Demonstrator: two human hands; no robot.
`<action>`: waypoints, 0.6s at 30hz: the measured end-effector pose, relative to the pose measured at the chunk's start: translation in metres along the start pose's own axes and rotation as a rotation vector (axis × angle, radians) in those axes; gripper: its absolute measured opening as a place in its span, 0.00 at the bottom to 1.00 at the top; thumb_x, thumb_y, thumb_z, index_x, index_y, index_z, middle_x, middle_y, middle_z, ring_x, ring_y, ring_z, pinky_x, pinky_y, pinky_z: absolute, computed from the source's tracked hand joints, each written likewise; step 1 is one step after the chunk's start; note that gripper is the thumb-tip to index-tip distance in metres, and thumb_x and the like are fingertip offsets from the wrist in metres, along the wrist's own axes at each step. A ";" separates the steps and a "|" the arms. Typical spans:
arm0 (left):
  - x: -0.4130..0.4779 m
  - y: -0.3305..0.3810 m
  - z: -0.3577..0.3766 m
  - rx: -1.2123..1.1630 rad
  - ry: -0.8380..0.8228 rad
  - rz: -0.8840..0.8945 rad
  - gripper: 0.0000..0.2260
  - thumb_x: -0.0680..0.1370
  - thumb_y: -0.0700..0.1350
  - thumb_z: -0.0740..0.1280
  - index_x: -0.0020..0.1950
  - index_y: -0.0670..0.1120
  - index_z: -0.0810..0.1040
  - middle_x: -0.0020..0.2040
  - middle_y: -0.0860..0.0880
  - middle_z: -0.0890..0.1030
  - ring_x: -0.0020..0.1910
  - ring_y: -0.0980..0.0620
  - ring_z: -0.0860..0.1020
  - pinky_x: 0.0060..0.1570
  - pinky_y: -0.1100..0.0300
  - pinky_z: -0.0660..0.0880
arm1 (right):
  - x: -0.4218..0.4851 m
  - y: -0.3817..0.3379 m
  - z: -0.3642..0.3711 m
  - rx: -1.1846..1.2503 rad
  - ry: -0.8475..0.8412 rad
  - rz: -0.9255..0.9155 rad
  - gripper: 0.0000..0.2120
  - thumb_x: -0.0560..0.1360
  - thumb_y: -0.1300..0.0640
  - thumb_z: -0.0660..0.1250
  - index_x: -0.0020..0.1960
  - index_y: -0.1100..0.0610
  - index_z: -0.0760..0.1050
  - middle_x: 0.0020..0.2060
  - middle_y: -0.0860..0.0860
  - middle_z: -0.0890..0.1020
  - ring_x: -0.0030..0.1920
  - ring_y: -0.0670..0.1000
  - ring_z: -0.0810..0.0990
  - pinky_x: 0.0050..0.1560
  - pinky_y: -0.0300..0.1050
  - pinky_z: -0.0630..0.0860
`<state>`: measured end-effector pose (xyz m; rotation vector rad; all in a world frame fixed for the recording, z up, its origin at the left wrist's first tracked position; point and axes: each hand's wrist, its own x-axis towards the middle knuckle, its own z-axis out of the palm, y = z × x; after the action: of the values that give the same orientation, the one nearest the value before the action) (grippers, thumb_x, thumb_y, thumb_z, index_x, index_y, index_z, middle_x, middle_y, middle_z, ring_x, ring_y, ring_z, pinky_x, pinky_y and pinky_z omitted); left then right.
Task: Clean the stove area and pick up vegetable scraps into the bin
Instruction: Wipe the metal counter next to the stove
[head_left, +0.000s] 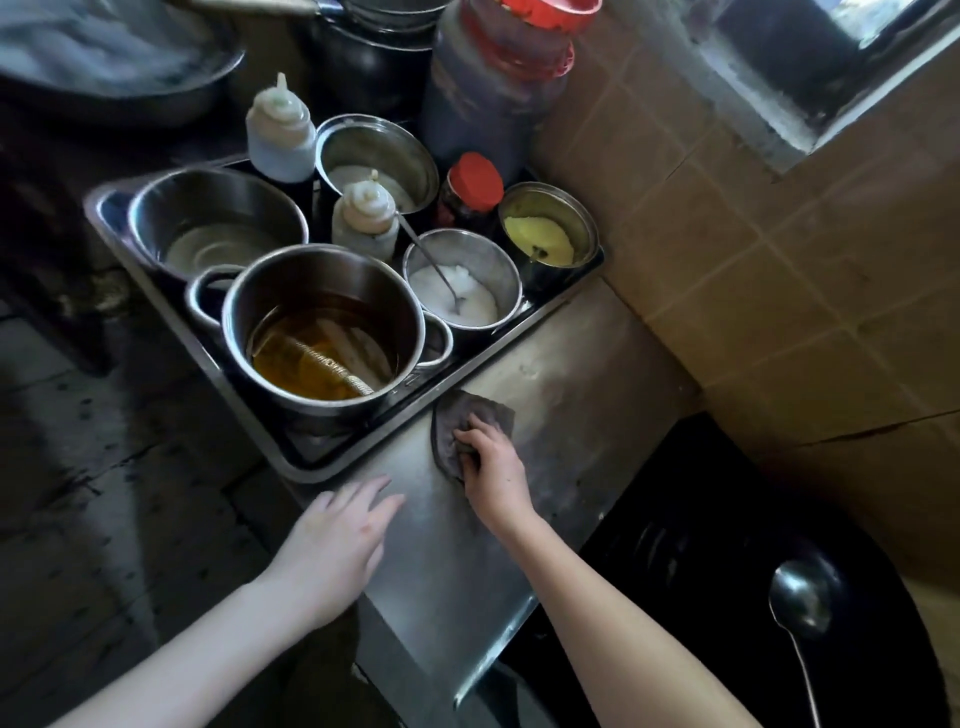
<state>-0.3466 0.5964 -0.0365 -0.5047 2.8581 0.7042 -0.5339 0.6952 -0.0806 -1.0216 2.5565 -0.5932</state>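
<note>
The right hand (491, 470) presses a grey cloth (457, 415) flat on the steel counter (561, 374), fingers curled and bunched over its middle, just beside the condiment tray (311, 467); the left hand (335, 545) rests at the counter's edge, its 4 visible fingers extended and close together; a ladle (802, 597) lies in the black wok (701, 519)
</note>
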 end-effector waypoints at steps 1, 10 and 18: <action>-0.004 -0.003 0.003 -0.012 -0.002 -0.002 0.21 0.78 0.43 0.63 0.71 0.47 0.69 0.72 0.45 0.68 0.70 0.46 0.68 0.66 0.54 0.68 | -0.005 -0.003 0.003 -0.004 -0.011 -0.003 0.13 0.77 0.64 0.62 0.58 0.58 0.79 0.68 0.53 0.73 0.71 0.55 0.66 0.69 0.43 0.62; -0.028 -0.029 0.007 0.032 -0.008 -0.037 0.21 0.81 0.48 0.56 0.75 0.52 0.60 0.76 0.50 0.61 0.74 0.52 0.60 0.69 0.57 0.61 | -0.041 -0.027 0.031 0.007 -0.073 -0.006 0.14 0.79 0.62 0.60 0.61 0.57 0.77 0.70 0.51 0.70 0.74 0.57 0.61 0.73 0.43 0.55; -0.040 -0.040 0.000 0.064 -0.044 -0.052 0.21 0.80 0.49 0.56 0.74 0.52 0.61 0.75 0.51 0.61 0.73 0.52 0.62 0.68 0.58 0.62 | -0.069 -0.044 0.055 0.007 -0.148 -0.015 0.16 0.78 0.63 0.61 0.63 0.54 0.75 0.72 0.49 0.67 0.75 0.56 0.57 0.72 0.48 0.60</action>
<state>-0.2950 0.5748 -0.0442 -0.5454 2.8051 0.6060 -0.4368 0.7014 -0.0968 -1.0433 2.4190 -0.5098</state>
